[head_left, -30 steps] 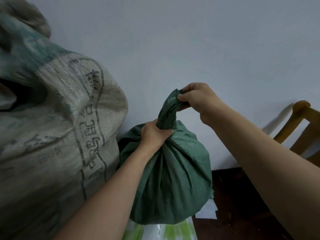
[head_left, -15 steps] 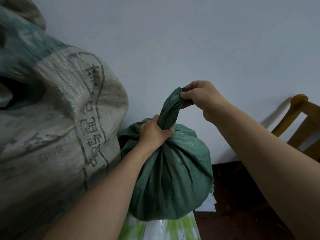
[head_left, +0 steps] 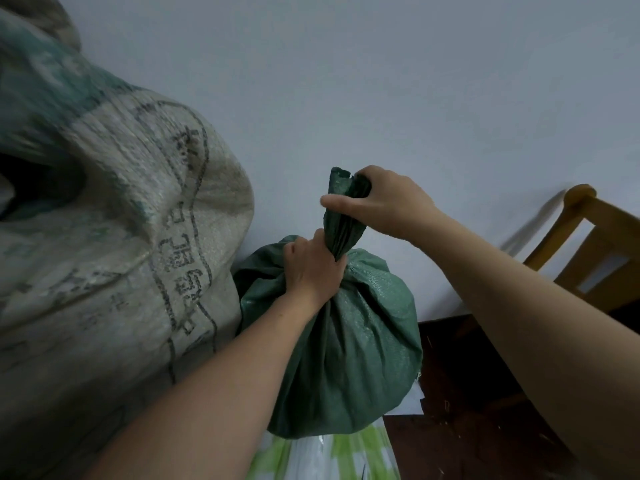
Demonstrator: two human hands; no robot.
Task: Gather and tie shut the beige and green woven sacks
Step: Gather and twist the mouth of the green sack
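Note:
A full green woven sack (head_left: 349,358) stands against the wall, its mouth gathered into a twisted neck. My left hand (head_left: 313,268) is clenched around the base of that neck. My right hand (head_left: 384,202) grips the top of the neck just above, thumb stretched out to the left. A large beige woven sack (head_left: 114,258) with dark printed characters and a green band fills the left side, touching the green sack. Its top looks loosely folded and blurred.
A white and light-green plastic bag (head_left: 332,455) lies under the green sack. A wooden chair (head_left: 588,251) stands at the right against the pale wall. Dark wooden floor (head_left: 467,410) shows at lower right, with a white paper scrap (head_left: 410,403).
My right hand has shifted its hold on the top of the neck, with the thumb now stretched out leftwards. My left hand keeps its grip at the base.

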